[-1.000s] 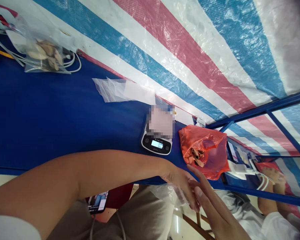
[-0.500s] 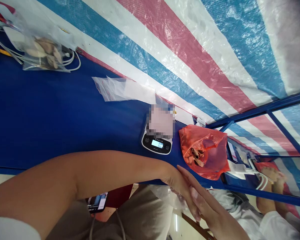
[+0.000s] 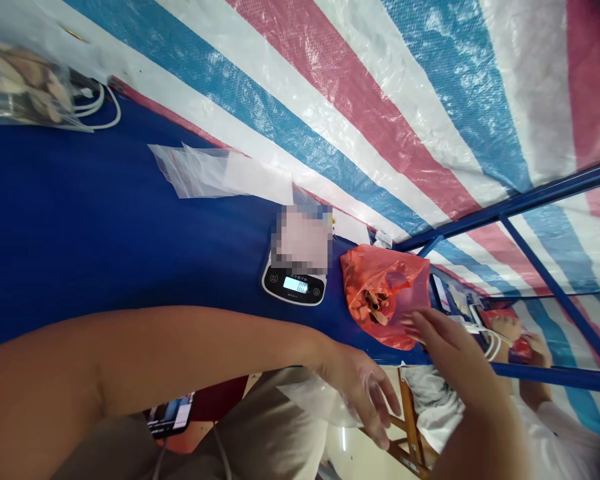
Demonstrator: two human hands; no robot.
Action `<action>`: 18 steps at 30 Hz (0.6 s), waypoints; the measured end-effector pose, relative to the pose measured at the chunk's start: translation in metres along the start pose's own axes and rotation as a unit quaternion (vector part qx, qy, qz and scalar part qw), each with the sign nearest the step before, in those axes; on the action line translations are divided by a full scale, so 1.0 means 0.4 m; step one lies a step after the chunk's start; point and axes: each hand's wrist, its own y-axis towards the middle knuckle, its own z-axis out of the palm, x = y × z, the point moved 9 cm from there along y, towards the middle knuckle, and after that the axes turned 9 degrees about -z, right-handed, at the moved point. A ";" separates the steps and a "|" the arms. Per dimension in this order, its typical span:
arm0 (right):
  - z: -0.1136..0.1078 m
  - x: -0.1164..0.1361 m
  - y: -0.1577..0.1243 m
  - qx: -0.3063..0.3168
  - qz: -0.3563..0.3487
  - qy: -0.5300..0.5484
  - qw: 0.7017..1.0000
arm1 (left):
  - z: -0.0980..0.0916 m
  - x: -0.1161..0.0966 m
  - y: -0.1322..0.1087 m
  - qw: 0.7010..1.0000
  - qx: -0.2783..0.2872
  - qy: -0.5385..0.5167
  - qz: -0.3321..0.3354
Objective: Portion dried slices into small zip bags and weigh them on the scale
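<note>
Below the scale (image 3: 297, 287), half-curled left hand (image 3: 357, 383) grips clear bag (image 3: 320, 401) crosswise; rightward, loosely extended, apparently empty right hand (image 3: 453, 350) overlaps red bag (image 3: 397, 298).

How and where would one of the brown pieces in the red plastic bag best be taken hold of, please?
Probably by a raised edge, pinched lightly: the brown pieces look thin and curled. Come from above, slightly from the right, through the mouth of the red plastic bag, which appears open over them; the right hand is nearer.
</note>
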 end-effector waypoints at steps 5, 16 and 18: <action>0.134 -0.065 0.167 0.034 0.072 -0.131 0.988 | -0.002 0.014 -0.005 0.999 0.000 -0.024 -0.035; 0.190 -0.082 0.198 -0.049 0.068 -0.115 0.990 | -0.029 0.022 0.009 1.000 -0.003 -0.004 -0.013; 0.180 -0.085 0.199 -0.059 0.060 -0.106 0.991 | -0.032 0.030 0.015 1.000 -0.008 -0.014 -0.012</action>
